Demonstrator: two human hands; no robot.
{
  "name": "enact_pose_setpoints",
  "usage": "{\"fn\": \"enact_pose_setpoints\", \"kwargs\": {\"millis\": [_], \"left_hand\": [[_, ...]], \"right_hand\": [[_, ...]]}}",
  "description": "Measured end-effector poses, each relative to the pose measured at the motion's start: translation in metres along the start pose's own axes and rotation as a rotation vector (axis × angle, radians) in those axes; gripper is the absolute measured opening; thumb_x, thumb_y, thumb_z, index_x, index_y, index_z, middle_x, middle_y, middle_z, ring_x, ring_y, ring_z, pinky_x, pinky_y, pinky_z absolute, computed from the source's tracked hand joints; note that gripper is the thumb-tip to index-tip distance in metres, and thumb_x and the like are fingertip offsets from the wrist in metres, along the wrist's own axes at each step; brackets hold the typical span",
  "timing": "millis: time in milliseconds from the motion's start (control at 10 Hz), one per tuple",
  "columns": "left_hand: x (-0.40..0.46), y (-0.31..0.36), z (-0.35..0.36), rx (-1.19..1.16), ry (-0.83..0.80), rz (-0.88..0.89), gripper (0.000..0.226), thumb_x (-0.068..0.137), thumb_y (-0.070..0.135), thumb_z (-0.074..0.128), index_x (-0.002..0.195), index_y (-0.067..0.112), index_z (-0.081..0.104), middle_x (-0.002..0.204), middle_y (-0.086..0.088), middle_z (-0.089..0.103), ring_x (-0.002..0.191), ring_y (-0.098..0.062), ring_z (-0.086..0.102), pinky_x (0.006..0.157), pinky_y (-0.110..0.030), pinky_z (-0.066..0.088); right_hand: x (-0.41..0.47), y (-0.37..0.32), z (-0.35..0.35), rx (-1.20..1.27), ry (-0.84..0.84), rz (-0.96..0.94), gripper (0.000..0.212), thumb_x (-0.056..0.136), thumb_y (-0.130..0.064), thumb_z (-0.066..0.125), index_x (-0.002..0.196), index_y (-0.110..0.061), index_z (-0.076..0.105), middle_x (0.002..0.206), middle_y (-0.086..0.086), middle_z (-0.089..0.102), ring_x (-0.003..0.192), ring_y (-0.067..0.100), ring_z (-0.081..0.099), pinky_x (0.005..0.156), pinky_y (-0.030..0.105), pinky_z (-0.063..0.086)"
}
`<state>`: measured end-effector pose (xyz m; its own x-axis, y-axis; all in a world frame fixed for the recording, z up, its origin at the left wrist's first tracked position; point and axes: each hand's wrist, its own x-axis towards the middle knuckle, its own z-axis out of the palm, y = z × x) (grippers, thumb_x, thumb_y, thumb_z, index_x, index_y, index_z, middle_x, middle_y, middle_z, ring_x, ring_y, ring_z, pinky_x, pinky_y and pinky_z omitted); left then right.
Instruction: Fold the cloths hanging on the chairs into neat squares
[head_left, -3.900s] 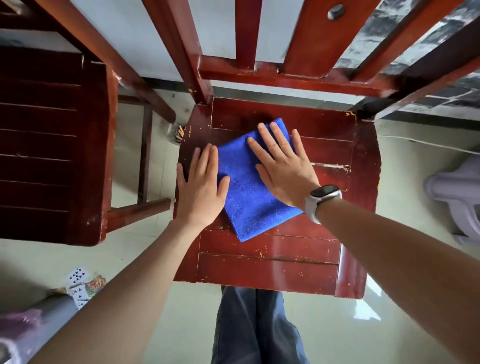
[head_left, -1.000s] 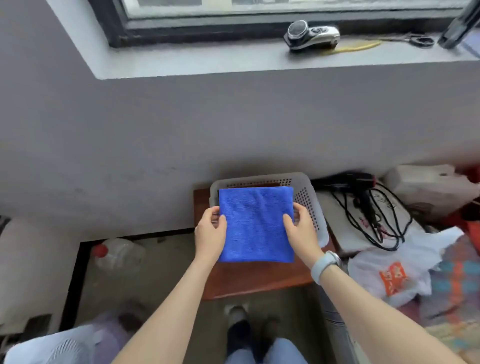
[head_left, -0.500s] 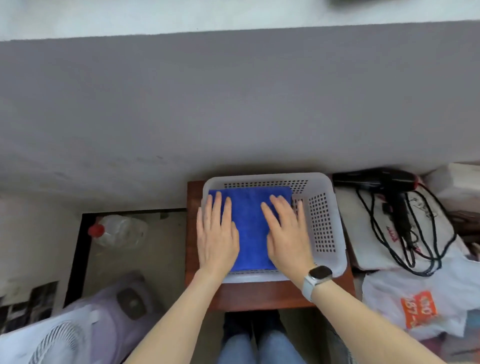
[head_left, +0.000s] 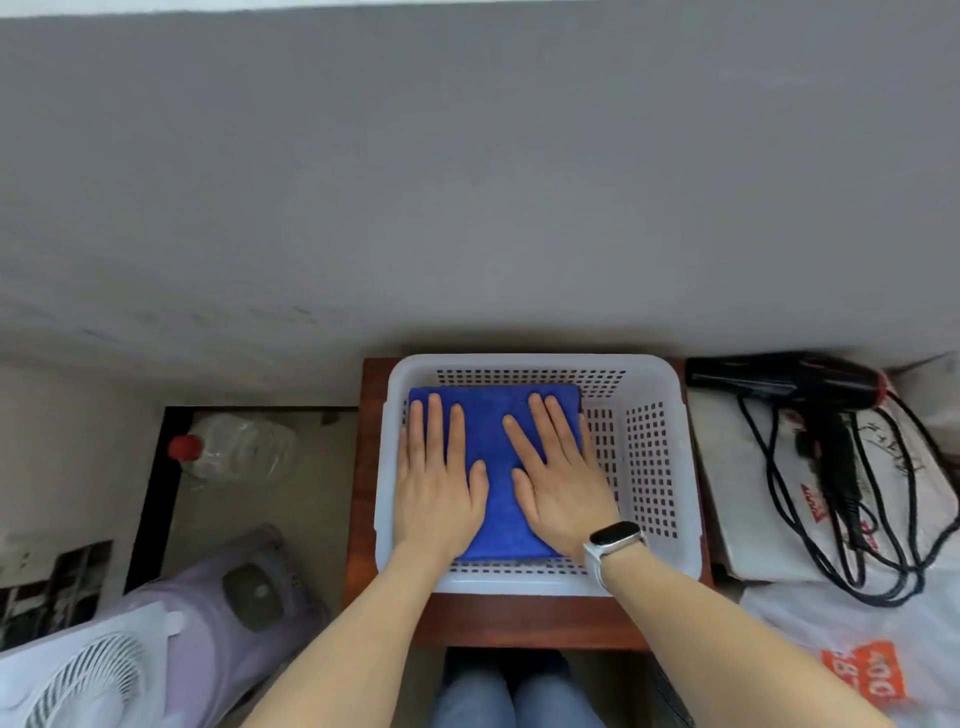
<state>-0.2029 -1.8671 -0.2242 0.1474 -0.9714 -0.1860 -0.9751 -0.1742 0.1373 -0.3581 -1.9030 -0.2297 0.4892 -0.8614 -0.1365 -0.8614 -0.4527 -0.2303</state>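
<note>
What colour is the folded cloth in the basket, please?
Blue cloth, head view.

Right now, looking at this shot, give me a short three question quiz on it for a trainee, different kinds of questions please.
1. True or false: both hands lie flat on the blue cloth.
2. The cloth lies in: A) the white basket, B) the lap, C) the floor.
3. Fill in: the black hair dryer sits on the basket's ____ side.

Key
1. True: left hand and right hand press it, fingers straight.
2. A
3. Right
</note>
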Motion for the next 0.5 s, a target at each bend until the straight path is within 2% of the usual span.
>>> {"fn": "enact_pose_setpoints", "kwargs": {"millis": [100, 200, 300, 400, 500], "left_hand": [[-0.001, 0.000, -0.015, 0.034, -0.044, 0.003, 0.063, 0.088, 0.039, 0.029, 0.141, 0.006, 0.022, 0.148, -0.016, 0.028, 0.139, -0.031, 0.022, 0.112, -0.050, 0.013], [0.004, -0.002, -0.041, 0.086, -0.109, 0.026, 0.062, 0.082, 0.041, 0.033, 0.135, 0.010, 0.044, 0.139, -0.013, 0.046, 0.131, -0.029, 0.040, 0.106, -0.059, 0.015], [0.007, -0.001, -0.075, 0.104, -0.196, 0.070, 0.054, 0.087, 0.035, 0.038, 0.137, 0.015, 0.041, 0.143, -0.008, 0.041, 0.135, -0.024, 0.033, 0.110, -0.061, 0.013], [0.027, 0.005, -0.129, 0.049, -0.094, 0.084, 0.045, 0.094, 0.028, 0.032, 0.138, 0.020, 0.034, 0.143, 0.001, 0.038, 0.134, -0.016, 0.029, 0.113, -0.047, 0.010], [0.053, 0.005, -0.185, -0.062, 0.282, 0.237, 0.034, 0.081, 0.023, 0.037, 0.100, 0.015, 0.064, 0.093, -0.002, 0.066, 0.089, -0.024, 0.063, 0.088, -0.037, 0.040]], "right_hand": [[-0.001, -0.007, -0.013, -0.020, -0.041, 0.065, 0.057, 0.089, -0.039, 0.033, 0.141, -0.018, 0.027, 0.148, 0.011, 0.032, 0.138, 0.024, 0.023, 0.105, 0.049, 0.024], [0.002, -0.016, -0.043, -0.046, -0.112, 0.092, 0.056, 0.080, -0.039, 0.036, 0.132, -0.020, 0.046, 0.138, 0.013, 0.048, 0.127, 0.026, 0.047, 0.095, 0.055, 0.041], [0.009, -0.022, -0.074, -0.090, -0.150, 0.115, 0.044, 0.076, -0.034, 0.036, 0.106, -0.022, 0.066, 0.115, 0.008, 0.066, 0.107, 0.024, 0.063, 0.090, 0.062, 0.041], [0.035, -0.033, -0.137, -0.016, -0.196, 0.102, 0.031, 0.092, -0.026, 0.034, 0.105, -0.014, 0.060, 0.113, 0.007, 0.060, 0.109, 0.028, 0.053, 0.102, 0.048, 0.033], [0.057, -0.042, -0.197, 0.097, -0.192, 0.106, 0.027, 0.093, -0.026, 0.033, 0.095, -0.012, 0.056, 0.109, 0.014, 0.062, 0.100, 0.034, 0.057, 0.073, 0.036, 0.039]]}}
